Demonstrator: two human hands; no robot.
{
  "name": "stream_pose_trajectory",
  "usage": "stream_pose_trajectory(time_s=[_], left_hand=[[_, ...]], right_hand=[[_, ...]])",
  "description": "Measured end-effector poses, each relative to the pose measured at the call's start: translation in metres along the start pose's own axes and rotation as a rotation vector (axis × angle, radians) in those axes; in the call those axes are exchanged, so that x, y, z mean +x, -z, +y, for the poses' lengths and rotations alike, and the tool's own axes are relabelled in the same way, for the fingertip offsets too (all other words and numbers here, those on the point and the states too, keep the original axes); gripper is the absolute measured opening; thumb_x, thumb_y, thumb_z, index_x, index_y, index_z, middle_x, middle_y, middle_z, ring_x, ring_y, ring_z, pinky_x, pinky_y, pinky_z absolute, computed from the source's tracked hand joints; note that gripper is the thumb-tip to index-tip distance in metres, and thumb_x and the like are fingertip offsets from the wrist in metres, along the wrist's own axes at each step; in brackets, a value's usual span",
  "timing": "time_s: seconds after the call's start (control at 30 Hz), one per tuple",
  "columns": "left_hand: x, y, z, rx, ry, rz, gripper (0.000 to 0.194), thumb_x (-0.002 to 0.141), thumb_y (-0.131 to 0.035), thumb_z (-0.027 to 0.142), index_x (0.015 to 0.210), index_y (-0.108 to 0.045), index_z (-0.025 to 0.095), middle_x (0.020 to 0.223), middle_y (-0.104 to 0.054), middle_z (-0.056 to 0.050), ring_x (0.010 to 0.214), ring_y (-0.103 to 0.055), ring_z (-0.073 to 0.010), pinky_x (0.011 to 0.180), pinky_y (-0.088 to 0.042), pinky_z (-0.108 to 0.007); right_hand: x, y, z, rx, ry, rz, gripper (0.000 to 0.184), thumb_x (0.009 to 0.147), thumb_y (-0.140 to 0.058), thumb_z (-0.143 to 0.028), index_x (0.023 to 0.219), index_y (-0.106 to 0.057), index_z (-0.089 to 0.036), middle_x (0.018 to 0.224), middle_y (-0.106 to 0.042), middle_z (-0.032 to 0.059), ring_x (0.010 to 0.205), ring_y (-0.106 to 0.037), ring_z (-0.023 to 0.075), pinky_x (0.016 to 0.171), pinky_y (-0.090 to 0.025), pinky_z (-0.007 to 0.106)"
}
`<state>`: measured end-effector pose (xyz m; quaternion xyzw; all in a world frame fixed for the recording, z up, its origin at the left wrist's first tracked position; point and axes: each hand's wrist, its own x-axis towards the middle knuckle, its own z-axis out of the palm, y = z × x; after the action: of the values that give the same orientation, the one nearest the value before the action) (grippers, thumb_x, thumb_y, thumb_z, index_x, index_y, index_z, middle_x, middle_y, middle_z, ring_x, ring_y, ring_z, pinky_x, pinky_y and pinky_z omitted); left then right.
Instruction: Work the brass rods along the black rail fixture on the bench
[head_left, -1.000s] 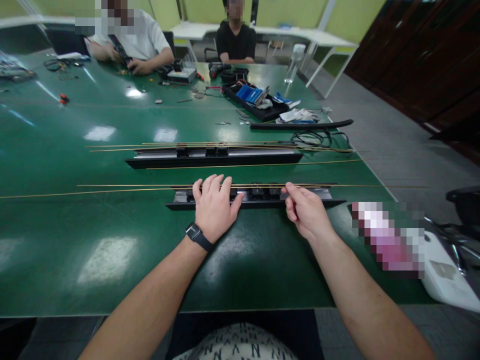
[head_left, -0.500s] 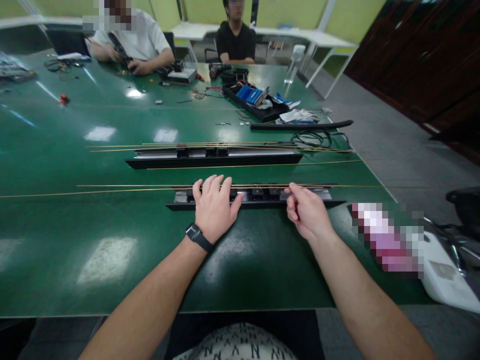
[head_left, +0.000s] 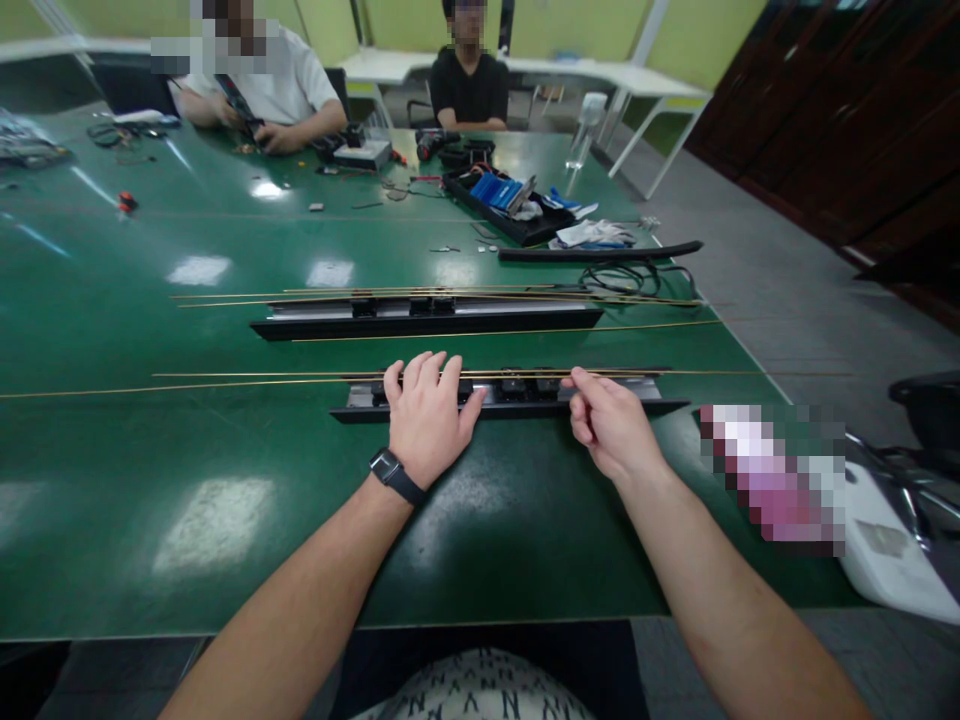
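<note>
A black-edged metal channel [head_left: 510, 410] lies lengthwise on the green table, with black blocks set along its inside. Thin brass-coloured rods [head_left: 315, 378] run along its far edge and stick out past both ends. My left hand [head_left: 429, 405] lies over the channel's left half, fingers spread across the rods and thumb out to the right. What is under the palm is hidden. At the right part of the channel, my right hand [head_left: 611, 415] has thumb and index finger pinched at a thin rod, the other fingers curled in.
Beyond lies a second channel [head_left: 427, 325] with more rods. Farther back are a black strip [head_left: 600, 252], coiled cable [head_left: 626, 278], gloves [head_left: 592, 235] and a black tray [head_left: 525, 225]. Two people sit across the table. A white object [head_left: 896, 540] stands at the right edge.
Both hands stay in place on the channel and rods. The right fingertips shift only very slightly. The whole view tilts a little.
</note>
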<state>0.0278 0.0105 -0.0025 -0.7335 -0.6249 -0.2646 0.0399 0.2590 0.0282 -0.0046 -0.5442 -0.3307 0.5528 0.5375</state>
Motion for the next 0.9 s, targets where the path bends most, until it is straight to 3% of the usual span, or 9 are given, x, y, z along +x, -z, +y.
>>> stream_pose_trajectory(time_s=[0.27,0.57,0.9], left_hand=[[-0.0007,0.0002,-0.0003,0.011,-0.003,-0.002,0.045,0.100,-0.054,0.046,0.135,-0.063,0.018,0.140,-0.065,-0.016,0.138,-0.051,-0.0350,0.121,-0.025,-0.057],[0.0000,0.0001,0.0004,0.007,0.000,0.006,0.045,0.100,-0.054,0.047,0.134,-0.063,0.020,0.140,-0.065,-0.016,0.138,-0.051,-0.0346,0.121,-0.025,-0.057],[-0.0001,0.0006,0.0000,0.009,-0.002,-0.002,0.045,0.101,-0.053,0.047,0.134,-0.063,0.019,0.140,-0.065,-0.016,0.138,-0.051,-0.0347,0.121,-0.024,-0.057]], right_hand=[[-0.0014,-0.0008,-0.0001,0.033,0.011,0.026,0.034,0.082,-0.081,-0.046,0.086,-0.066,-0.016,0.049,-0.053,-0.0059,0.029,-0.037,0.0051,0.029,-0.020,0.018],[-0.0016,-0.0011,-0.0017,-0.014,-0.002,0.007,0.042,0.080,-0.083,-0.054,0.087,-0.067,-0.016,0.048,-0.054,-0.0047,0.029,-0.039,0.0056,0.028,-0.020,0.017],[-0.0019,-0.0015,-0.0029,0.006,-0.014,0.005,0.037,0.080,-0.084,-0.047,0.086,-0.068,-0.015,0.049,-0.053,-0.0054,0.030,-0.039,0.0047,0.029,-0.021,0.016]])
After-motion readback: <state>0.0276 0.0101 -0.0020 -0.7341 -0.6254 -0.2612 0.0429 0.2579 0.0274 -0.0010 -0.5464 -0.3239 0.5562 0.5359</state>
